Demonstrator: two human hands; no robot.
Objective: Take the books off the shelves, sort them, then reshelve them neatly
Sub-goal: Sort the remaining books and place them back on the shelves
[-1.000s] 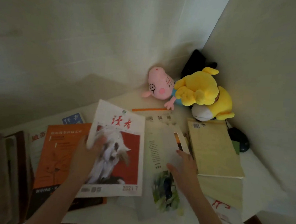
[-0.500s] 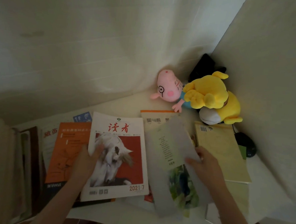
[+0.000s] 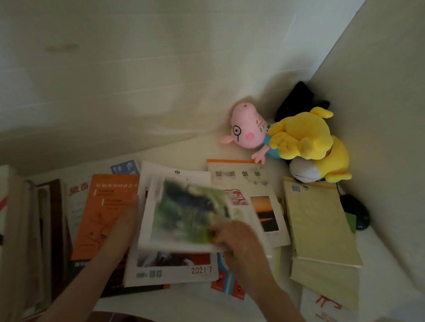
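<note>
Gripping thin rectangular green-pictured magazine [image 3: 188,214]: right hand [image 3: 239,239] | left hand [image 3: 121,226] at its edge, grip unclear

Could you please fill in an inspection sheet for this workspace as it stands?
Surface: white top, mostly covered with books.
Job's things: green-picture magazine, blurred, over the 2021 magazine; orange book at left; pale yellow book at right; upright books far left.
Clutter: pink pig plush and yellow plush in the corner; dark mouse beside the pale yellow book.
Grippers: left hand rests flat at the 2021 magazine's left edge; right hand grips the green-picture magazine's lower corner.
Cables: thin cord at the mouse.
Surroundings: pale walls meeting in a corner.
</note>
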